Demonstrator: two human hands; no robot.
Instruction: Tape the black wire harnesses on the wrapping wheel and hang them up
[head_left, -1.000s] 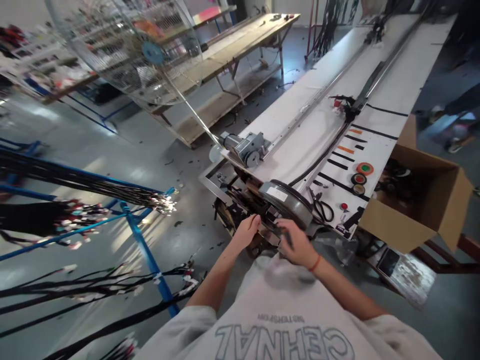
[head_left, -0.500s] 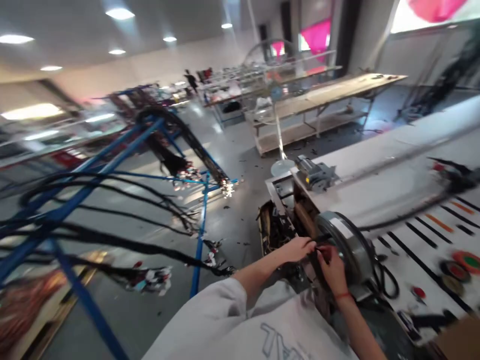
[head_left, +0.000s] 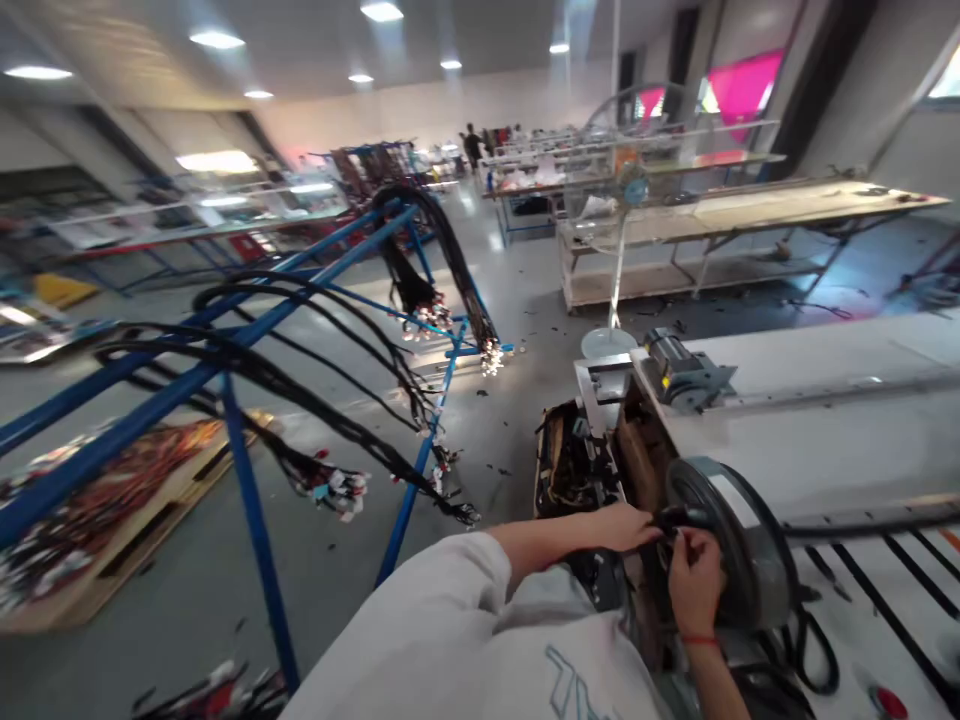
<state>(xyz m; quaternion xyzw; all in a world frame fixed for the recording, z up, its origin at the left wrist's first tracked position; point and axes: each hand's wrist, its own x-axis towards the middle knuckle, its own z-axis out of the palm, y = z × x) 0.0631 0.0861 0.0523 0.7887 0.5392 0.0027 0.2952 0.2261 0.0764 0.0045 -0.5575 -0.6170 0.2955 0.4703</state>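
My left hand (head_left: 630, 525) reaches in from the left with its fingers closed at a dark part beside a round grey machine housing (head_left: 727, 525). Close by, my right hand (head_left: 695, 575), a red string at its wrist, has thumb and fingertips pinched together. Something dark and thin lies between the two hands, too small and blurred to name. Both hands are at the left side of the housing. Below the housing a black cable (head_left: 821, 655) hangs in a loop.
A white workbench (head_left: 847, 440) carries a grey motor (head_left: 686, 370). An open box of dark scrap (head_left: 562, 460) stands at the bench end. On the left, a blue frame (head_left: 251, 520) bears black wire harnesses (head_left: 337, 420). A standing fan (head_left: 619, 250) is beyond the bench.
The camera view has swung to the right in the room's surroundings, which sit differently in the picture. Both hands stay close together at the round housing, fingers still closed.
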